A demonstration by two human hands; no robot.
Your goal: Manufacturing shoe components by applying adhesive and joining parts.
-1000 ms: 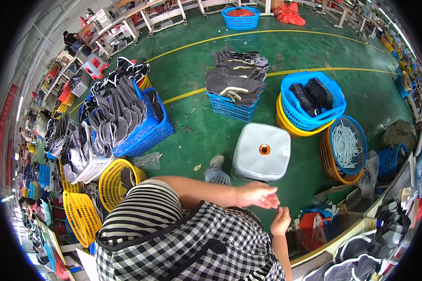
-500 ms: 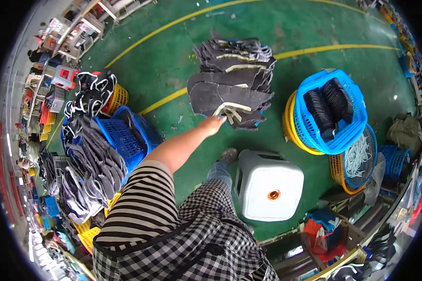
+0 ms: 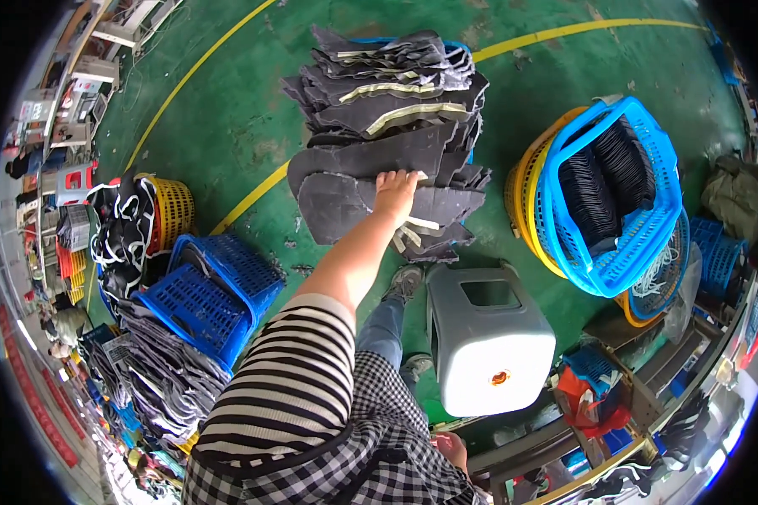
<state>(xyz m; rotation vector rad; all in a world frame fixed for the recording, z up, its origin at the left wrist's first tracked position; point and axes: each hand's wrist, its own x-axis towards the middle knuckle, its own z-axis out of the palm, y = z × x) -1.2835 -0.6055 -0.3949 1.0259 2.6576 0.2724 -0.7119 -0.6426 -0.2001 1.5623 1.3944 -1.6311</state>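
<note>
One green floor [image 3: 244, 93] carries everything here, with two yellow lines painted on it. On it, toward the far side, stands one large stack of dark grey fabric pieces [image 3: 337, 206], set in one blue basket [image 3: 457, 45] whose far rim shows. Toward the right edge of the floor, one bright blue basket [image 3: 564, 244] sits inside yellow basketwork and holds two rows of black pieces [image 3: 623, 164]. One pale grey stool [image 3: 480, 362] stands nearer, one round hole in its seat. Toward the left edge are two darker blue baskets [image 3: 198, 311], tilted together, and one yellow basket [image 3: 175, 209].

The stack fills its basket and spills past the left and near edges. Its pieces are flat, with curved outlines and ragged sides, layered too closely to count. Several narrow cream strips [image 3: 417, 115] cross them.

Two hands show. The left hand [image 3: 394, 195] lies palm down on the stack's near part, fingers together over a piece's edge; whether they pinch it I cannot tell. The right hand [image 3: 451, 450], partly hidden beside the checked apron [image 3: 379, 471], is the smaller in view; its finger state cannot be told.
</note>
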